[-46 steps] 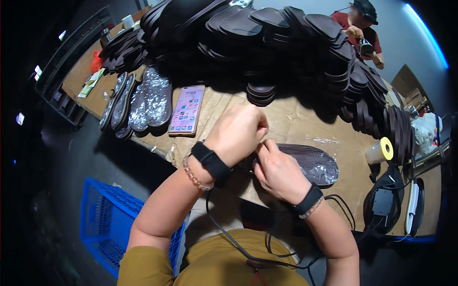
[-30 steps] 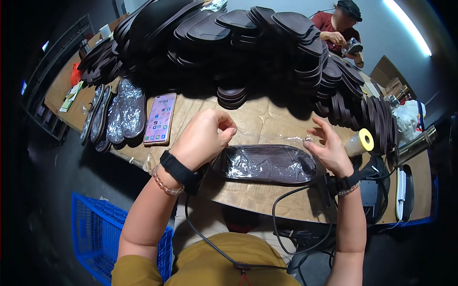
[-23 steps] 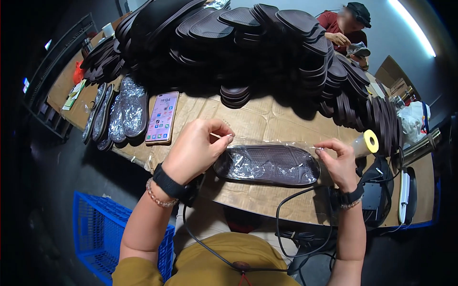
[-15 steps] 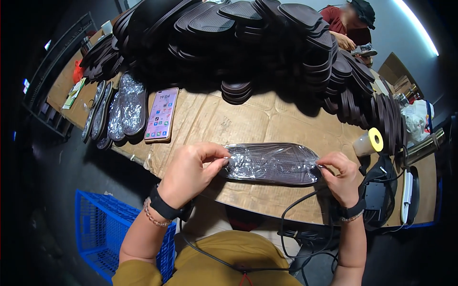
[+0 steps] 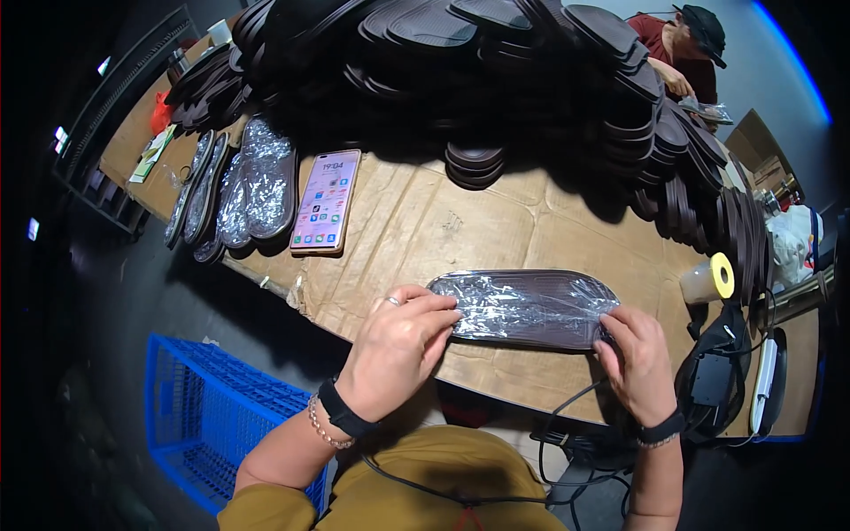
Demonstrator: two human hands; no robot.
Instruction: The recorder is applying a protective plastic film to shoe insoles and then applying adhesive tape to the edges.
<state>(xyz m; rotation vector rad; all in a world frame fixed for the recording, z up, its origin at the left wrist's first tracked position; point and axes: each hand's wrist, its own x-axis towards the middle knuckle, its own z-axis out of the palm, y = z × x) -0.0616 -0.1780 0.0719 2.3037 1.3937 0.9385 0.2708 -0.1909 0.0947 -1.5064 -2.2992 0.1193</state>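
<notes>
A dark brown shoe sole (image 5: 540, 310) covered in clear, shiny plastic film lies crosswise on the cardboard in front of me. My left hand (image 5: 398, 345) is at its left end, fingers closed together against the film and the rim. At the right end, my right hand (image 5: 639, 358) grips the edge and gathered film between thumb and fingers. Film creases run along the sole toward that end. Several film-wrapped soles (image 5: 268, 181) stand on edge at the left, beside a phone (image 5: 328, 202) with a lit screen.
A large heap of dark soles (image 5: 425, 80) fills the table's far side. A film roll (image 5: 708, 279), a black bag (image 5: 715, 376) and a cable lie at the right. Below the left edge stands a blue crate (image 5: 221, 416). Across the table, a person in a cap (image 5: 677, 53) works.
My left fingers have gone from pinching film above the sole to pressing at its left end. The right fingers have closed around the right end. The whole view has shifted slightly.
</notes>
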